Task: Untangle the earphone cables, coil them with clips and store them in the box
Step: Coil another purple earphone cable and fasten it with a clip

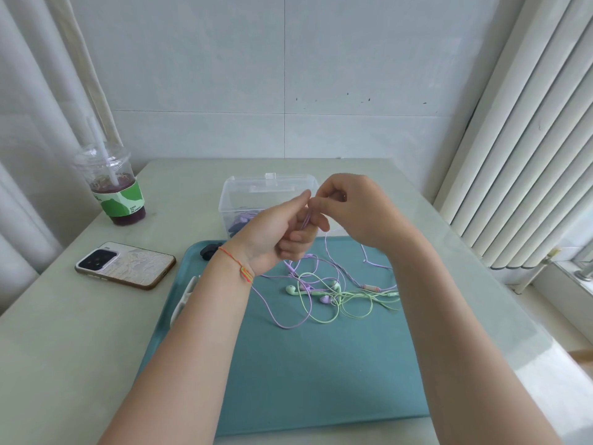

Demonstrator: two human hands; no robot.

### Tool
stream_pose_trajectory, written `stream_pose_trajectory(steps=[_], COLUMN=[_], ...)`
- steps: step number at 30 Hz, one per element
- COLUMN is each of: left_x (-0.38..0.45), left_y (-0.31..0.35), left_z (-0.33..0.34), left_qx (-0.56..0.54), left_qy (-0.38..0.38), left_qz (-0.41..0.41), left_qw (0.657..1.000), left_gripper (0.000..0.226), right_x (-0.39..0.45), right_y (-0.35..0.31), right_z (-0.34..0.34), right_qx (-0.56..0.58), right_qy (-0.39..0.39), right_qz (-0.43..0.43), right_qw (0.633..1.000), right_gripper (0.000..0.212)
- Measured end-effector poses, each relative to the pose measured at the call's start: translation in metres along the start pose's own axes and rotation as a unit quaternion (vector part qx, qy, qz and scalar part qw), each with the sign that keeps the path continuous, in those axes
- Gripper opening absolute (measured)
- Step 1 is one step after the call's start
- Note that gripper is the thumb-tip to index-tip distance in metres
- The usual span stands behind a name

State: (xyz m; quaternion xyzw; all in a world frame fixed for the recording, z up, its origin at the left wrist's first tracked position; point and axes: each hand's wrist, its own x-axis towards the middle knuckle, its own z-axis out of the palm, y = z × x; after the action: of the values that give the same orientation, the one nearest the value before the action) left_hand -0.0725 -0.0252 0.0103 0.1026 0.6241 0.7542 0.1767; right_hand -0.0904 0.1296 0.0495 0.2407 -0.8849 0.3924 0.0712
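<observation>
A purple earphone cable [288,322] and a light green earphone cable [349,305] lie tangled together on the teal tray [305,380]. My left hand [276,232] and my right hand [353,210] are raised above the tray's far edge, fingertips meeting. Both pinch a stretch of the purple cable, which hangs down from them to the tangle. Behind the hands stands the clear plastic box [244,194], open, with purple and dark items inside. A white clip [184,297] lies at the tray's left edge, partly hidden by my left forearm.
A phone [125,263] lies face down left of the tray. A plastic cup [112,184] with a straw and dark drink stands at the table's back left. A dark small object [210,248] sits at the tray's far left corner. Blinds hang at the right.
</observation>
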Motion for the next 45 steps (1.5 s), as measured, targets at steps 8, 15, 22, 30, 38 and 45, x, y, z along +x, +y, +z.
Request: stream_pose_trajectory(steps=[8, 15, 22, 30, 38, 45], left_x=[-0.008, -0.005, 0.001, 0.007, 0.003, -0.002], left_y=[0.004, 0.013, 0.007, -0.004, -0.001, -0.001], left_z=[-0.004, -0.005, -0.006, -0.004, 0.0, -0.001], left_qx=[-0.179, -0.3, -0.232, 0.015, 0.095, -0.14], left_qy=[-0.164, -0.114, 0.091, 0.174, 0.083, -0.074], left_qz=[0.039, 0.12, 0.192, 0.151, -0.011, 0.018], left_qw=[0.969, 0.94, 0.949, 0.973, 0.992, 0.987], left_gripper=[0.035, 0.037, 0.034, 0.027, 0.052, 0.043], right_x=[0.001, -0.002, -0.002, -0.003, 0.002, 0.003], right_y=[-0.003, -0.005, -0.003, -0.002, 0.006, 0.005], right_z=[0.002, 0.009, 0.019, 0.012, 0.002, 0.007], right_qx=[0.133, 0.095, -0.012, -0.008, 0.007, 0.099], right_qy=[0.025, -0.047, -0.145, -0.126, -0.01, -0.004], right_qz=[-0.008, 0.02, 0.044, 0.049, 0.032, 0.023], right_qw=[0.991, 0.994, 0.988, 0.991, 0.999, 0.995], right_gripper=[0.014, 0.032, 0.024, 0.02, 0.027, 0.012])
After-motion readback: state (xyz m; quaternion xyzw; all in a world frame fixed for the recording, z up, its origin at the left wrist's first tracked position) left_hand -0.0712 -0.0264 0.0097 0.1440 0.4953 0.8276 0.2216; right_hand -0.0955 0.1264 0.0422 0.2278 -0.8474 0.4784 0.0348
